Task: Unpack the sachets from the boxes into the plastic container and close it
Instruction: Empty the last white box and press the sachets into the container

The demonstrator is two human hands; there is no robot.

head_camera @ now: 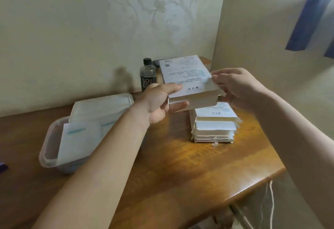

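Observation:
I hold a flat white box [186, 74] with printed text above the table. My left hand [160, 102] grips its near left corner, thumb on top and fingers beneath. My right hand [235, 87] pinches the lifted flap at its near right corner. Under the box lies a stack of several more white boxes [214, 127] on the table. To the left stands the clear plastic container [48, 158] with white sachets [77, 138] marked by teal stripes inside. Its translucent lid [101, 105] rests against the container's far side.
A dark bottle with a black cap [147, 74] stands by the wall behind the box. The wooden table [180, 165] ends at the right in an edge with a white string [270, 203] hanging below. Wallpapered walls close the back and right.

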